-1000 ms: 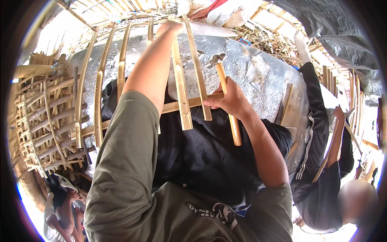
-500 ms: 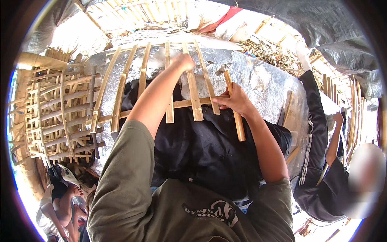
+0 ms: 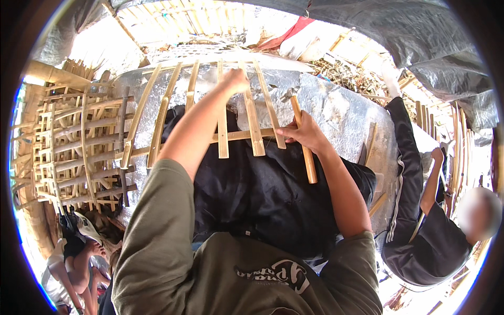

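Across my lap lies a frame of several split bamboo slats point(image 3: 254, 126) fixed over a bamboo crosspiece point(image 3: 236, 135). My left hand point(image 3: 234, 81) is closed at the far ends of the middle slats, its fingertips hidden from me. In my right hand point(image 3: 306, 131) is a hammer point(image 3: 311, 165) with a wooden handle. Its metal head points away from me and touches no slat. The thumb and fingers of that hand also reach the crosspiece's right end, beside the rightmost slat point(image 3: 270, 107).
A stack of woven bamboo lattices point(image 3: 79, 147) stands on the left. Silvery sheeting point(image 3: 341, 105) lies beyond the frame. At right sits a person in dark clothes point(image 3: 425, 252); another person's limbs point(image 3: 79, 268) show at lower left. Dry scraps point(image 3: 346, 79) are heaped at the back right.
My left hand has shifted slightly left and back along the slats. My right hand keeps its hold on the hammer. The person at right has moved the head a little.
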{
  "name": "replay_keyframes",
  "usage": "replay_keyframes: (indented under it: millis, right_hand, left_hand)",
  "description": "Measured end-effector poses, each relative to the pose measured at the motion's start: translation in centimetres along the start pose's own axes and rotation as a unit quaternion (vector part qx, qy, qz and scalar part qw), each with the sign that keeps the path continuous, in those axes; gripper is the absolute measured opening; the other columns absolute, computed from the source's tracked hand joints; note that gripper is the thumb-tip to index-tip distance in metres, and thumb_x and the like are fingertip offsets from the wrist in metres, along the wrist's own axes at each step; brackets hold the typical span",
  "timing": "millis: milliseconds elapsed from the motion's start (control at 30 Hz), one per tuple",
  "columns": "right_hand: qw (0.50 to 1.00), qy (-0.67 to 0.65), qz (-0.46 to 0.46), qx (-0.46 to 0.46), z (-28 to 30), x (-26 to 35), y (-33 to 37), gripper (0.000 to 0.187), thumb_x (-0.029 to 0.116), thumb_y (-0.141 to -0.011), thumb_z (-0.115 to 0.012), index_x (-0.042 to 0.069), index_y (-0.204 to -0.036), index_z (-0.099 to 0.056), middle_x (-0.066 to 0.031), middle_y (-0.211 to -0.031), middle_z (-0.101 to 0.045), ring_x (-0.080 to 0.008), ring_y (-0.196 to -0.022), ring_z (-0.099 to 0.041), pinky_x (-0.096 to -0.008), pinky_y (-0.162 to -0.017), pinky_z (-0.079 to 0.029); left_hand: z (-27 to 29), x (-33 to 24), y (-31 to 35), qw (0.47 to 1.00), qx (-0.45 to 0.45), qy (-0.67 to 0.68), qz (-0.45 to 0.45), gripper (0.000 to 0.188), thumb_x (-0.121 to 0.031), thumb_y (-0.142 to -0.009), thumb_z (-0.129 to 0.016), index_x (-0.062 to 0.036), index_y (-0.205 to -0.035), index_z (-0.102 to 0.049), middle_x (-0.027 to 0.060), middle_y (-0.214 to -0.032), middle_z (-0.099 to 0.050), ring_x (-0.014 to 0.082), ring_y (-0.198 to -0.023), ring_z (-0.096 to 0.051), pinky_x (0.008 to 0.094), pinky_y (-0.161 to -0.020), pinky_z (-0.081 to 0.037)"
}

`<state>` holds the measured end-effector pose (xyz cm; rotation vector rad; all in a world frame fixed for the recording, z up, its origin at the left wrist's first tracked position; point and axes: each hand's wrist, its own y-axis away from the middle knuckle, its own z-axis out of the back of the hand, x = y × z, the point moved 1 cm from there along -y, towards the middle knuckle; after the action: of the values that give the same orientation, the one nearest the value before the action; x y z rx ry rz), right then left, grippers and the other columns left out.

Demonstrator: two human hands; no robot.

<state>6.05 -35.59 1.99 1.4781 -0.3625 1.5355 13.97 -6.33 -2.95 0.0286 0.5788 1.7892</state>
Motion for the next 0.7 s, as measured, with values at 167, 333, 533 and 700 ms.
replay_keyframes:
  millis: [167,333,533,700]
  right_hand:
    - [1.0,0.009,-0.005,0.0,0.2,-0.6,-0.1,0.06,0.022,-0.081,-0.089,-0.009,-0.107,-0.045,-0.0162,-0.094,-0.064,-0.022,-0.084,-0.072,-0.0322,-0.067,-0.065]
    - [1.0,-0.014,0.003,-0.011,0.2,-1.1,-0.2,0.064,0.028,-0.074,-0.094,-0.008,-0.099,-0.047,-0.0118,-0.088,-0.06,-0.0182,-0.072,-0.07,-0.0298,-0.059,-0.063]
    - [0.999,0.011,-0.031,0.003,0.4,-0.1,0.0,0.064,0.026,-0.078,-0.091,-0.006,-0.108,-0.045,-0.0153,-0.098,-0.064,-0.0221,-0.087,-0.071,-0.0348,-0.071,-0.065]
    - [0.999,0.007,-0.032,-0.001,0.5,-0.3,0.1,0.067,0.029,-0.077,-0.092,-0.006,-0.109,-0.046,-0.0163,-0.099,-0.064,-0.0229,-0.089,-0.071,-0.0364,-0.072,-0.066]
  left_hand:
    - [2.9,5.5,-0.8,0.998,-0.054,-0.013,0.019,0.034,-0.022,-0.091,-0.057,0.0029,-0.111,-0.068,0.0255,-0.112,-0.071,0.0325,-0.107,-0.07,0.0439,-0.093,-0.055]
    - [2.7,10.4,-0.4,0.996,-0.082,-0.02,0.009,0.031,-0.022,-0.092,-0.059,0.0057,-0.103,-0.067,0.0292,-0.103,-0.071,0.0366,-0.104,-0.07,0.0456,-0.089,-0.053]
    - [2.3,10.1,2.3,0.996,-0.057,0.038,-0.056,0.031,-0.023,-0.095,-0.059,0.0022,-0.11,-0.069,0.0251,-0.106,-0.072,0.0366,-0.102,-0.07,0.0438,-0.092,-0.053]
    - [1.7,6.0,5.0,0.995,-0.078,-0.015,-0.058,0.037,-0.03,-0.098,-0.057,0.0019,-0.116,-0.064,0.0237,-0.123,-0.064,0.0371,-0.118,-0.062,0.0465,-0.101,-0.049]
